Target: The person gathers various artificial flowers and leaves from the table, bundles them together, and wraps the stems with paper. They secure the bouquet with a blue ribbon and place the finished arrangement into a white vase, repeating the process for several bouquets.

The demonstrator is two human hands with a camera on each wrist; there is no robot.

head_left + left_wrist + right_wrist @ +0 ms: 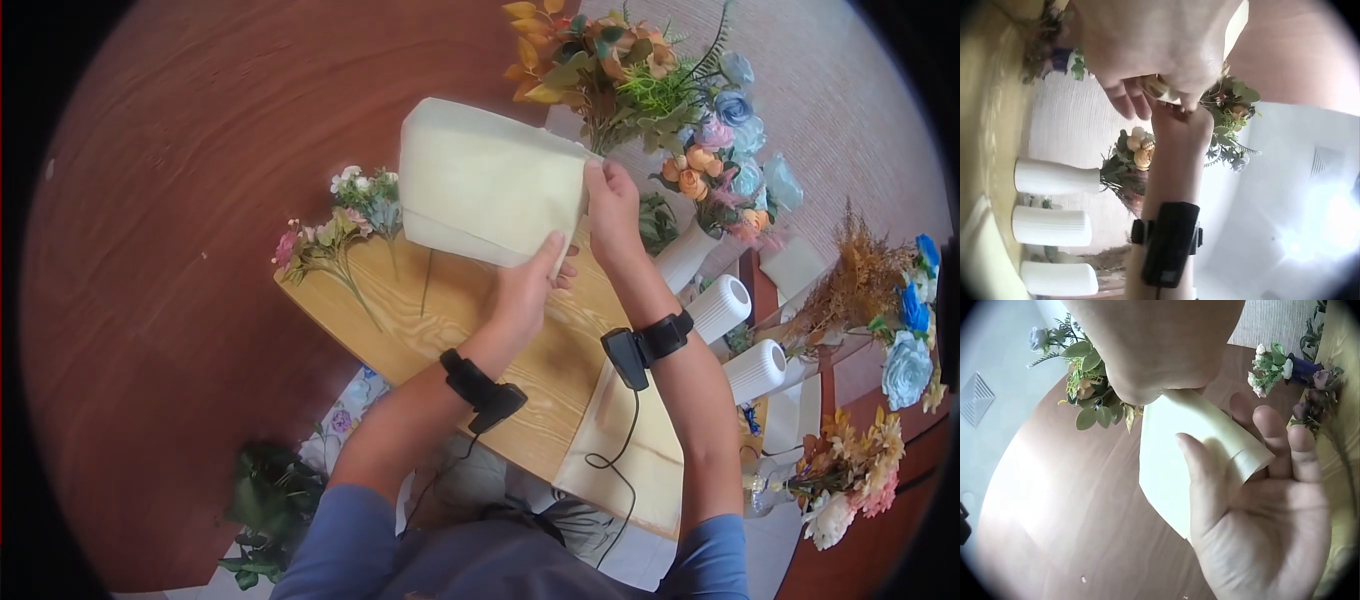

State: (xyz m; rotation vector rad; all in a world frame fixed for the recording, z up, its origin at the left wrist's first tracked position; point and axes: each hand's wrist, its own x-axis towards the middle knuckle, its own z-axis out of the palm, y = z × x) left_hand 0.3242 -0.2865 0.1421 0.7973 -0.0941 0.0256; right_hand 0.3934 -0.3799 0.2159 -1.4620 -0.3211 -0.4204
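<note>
The largest thing before me is a reddish-brown wood-grained surface (200,250), stretching beyond my pale wooden worktop (400,300). A cream sheet (655,450) lies flat on the worktop near my body, partly beneath my right forearm. Above the worktop's far side I hold up a folded pale-yellow sheet (490,170), tilted, its broad face towards me.

Past my right hand stands an autumn-toned bouquet (600,60), with a blue, pink and peach bouquet (730,150) just beside it, rising from a white vase (685,255). Two ribbed white vases (725,305) sit to the right of my right forearm, and farther right are blue artificial roses (908,365).

My left hand (525,300) grips the folded sheet's near edge, thumb on its face and fingers behind. My right hand (612,210) pinches its right corner between thumb and fingers.

At the worktop's left end lie a pink flower spray (325,245) and a white flower spray (375,200), side by side. Smallest are the black wrist cameras (628,358), strapped one to each wrist, with thin cables trailing towards me.
</note>
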